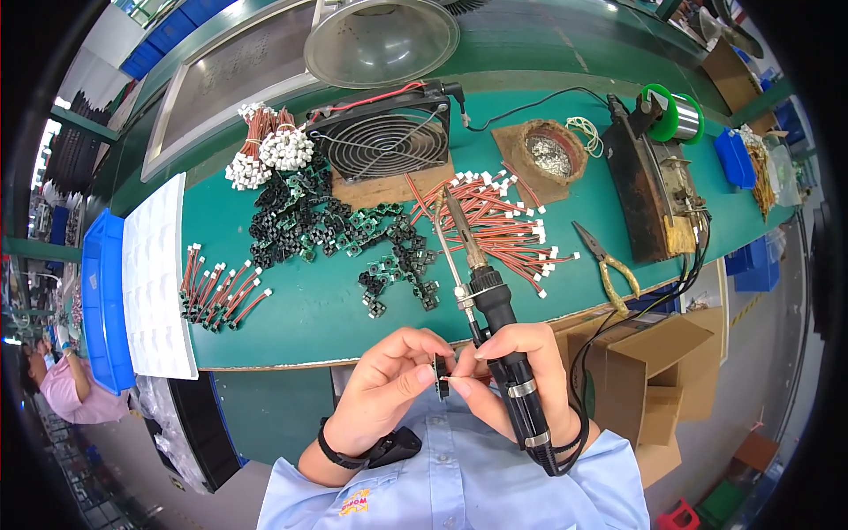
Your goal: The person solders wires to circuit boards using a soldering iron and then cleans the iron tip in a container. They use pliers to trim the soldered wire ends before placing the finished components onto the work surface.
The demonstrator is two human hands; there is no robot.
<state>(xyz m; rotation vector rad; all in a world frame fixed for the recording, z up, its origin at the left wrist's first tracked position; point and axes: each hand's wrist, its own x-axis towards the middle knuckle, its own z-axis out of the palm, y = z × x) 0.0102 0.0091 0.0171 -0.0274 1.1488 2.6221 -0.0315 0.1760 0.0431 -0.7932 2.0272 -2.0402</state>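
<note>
Open mat betw. wired pcs & PCB pile, soldering iron blocking ctr, fan at bk

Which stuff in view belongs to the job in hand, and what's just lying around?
Likely in the job:
small black part in left hand
soldering iron in right hand
red wire leads
black-and-green parts
solder spool

Apparently just lying about:
pliers
metal dome
cardboard boxes
</note>
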